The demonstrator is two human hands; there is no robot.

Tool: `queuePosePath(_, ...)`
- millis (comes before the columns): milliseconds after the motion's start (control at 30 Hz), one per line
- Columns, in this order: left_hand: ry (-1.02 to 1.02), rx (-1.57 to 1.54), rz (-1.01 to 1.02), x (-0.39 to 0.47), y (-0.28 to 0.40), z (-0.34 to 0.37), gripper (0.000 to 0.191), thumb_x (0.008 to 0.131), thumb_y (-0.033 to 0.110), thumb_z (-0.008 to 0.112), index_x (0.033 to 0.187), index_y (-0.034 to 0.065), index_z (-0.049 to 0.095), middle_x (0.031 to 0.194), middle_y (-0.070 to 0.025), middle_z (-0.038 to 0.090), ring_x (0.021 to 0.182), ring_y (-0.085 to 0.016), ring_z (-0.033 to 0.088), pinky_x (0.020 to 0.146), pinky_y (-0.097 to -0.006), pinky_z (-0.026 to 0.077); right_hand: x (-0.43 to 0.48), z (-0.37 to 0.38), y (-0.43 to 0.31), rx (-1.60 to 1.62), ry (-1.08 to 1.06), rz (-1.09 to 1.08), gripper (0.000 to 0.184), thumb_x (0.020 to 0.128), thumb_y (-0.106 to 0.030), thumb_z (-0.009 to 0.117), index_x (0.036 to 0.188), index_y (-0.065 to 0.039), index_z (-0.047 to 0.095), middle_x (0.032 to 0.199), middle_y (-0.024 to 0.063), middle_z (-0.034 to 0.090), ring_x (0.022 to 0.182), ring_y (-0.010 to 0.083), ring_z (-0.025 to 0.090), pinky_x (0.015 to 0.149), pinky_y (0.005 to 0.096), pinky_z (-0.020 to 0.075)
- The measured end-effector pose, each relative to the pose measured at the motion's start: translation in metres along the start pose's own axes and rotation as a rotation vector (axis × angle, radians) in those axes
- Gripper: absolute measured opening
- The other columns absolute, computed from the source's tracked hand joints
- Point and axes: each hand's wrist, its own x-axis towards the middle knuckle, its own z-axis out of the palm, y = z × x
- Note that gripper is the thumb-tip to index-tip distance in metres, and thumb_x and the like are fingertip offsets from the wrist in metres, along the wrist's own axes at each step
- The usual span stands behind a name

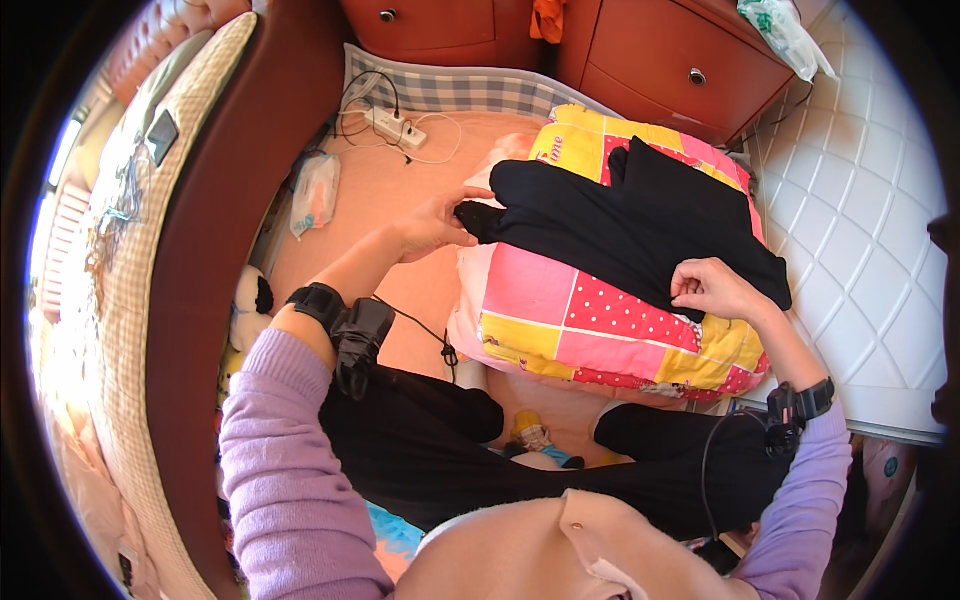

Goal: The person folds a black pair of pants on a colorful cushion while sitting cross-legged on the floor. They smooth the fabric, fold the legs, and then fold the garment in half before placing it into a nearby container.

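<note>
A black cloth garment (622, 217) lies stretched across a folded patchwork-print quilt (525, 289) in pink, yellow and red with white dots. At the garment's narrow left end is my left hand (433, 227), thumb and fingers spread around that end, their tips at its edges. My right hand (712, 287) has its fingers curled and pinches the garment's lower edge on the near right side. Folds run along the black cloth, and its upper right part spreads wide. Both wrists carry black strapped-on devices.
A white power strip (396, 127) with cables and a plastic packet (315, 193) lie on the orange sheet (375, 172). The brown bed side (214, 225) rises at left. Red-brown drawers (660, 67) stand behind; a white quilted panel (855, 225) is at right. A small doll (544, 442) lies between my legs.
</note>
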Motion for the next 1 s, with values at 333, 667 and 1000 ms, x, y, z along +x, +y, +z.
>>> queuePosePath(333,-0.089,-0.137,0.047,-0.009,0.019,-0.007,0.078,0.083,-0.014,0.058,0.151,0.0173,0.034,0.131,-0.0021,0.057,0.107,-0.011,0.057,0.09,-0.0241,0.049,0.0,0.0,0.0,-0.002,0.012,0.004,0.013,0.081,-0.005,0.074,0.083,0.001,0.062,0.076,0.004,0.062,0.069,0.0099,0.062,0.064,0.0251,0.0514)
queuePosePath(667,0.095,0.294,0.027,0.011,-0.006,0.011,0.062,0.084,-0.003,0.065,0.141,0.0125,0.044,0.097,0.0012,0.063,0.08,-0.006,0.056,0.065,-0.0203,0.043,0.0,0.0,-0.001,0.006,0.012,0.003,0.011,0.081,-0.005,0.073,0.083,0.001,0.063,0.077,0.0056,0.063,0.069,0.012,0.063,0.065,0.0272,0.052)
queuePosePath(1000,0.168,0.048,-0.304,-0.017,-0.003,-0.049,0.03,0.087,0.007,0.067,0.116,0.0061,0.058,0.083,0.0025,0.059,0.075,-0.008,0.056,0.067,-0.0243,0.048,0.0,0.0,-0.001,0.012,0.009,0.021,0.012,0.081,-0.005,0.073,0.083,0.001,0.063,0.077,0.0055,0.063,0.07,0.0121,0.062,0.066,0.0273,0.052)
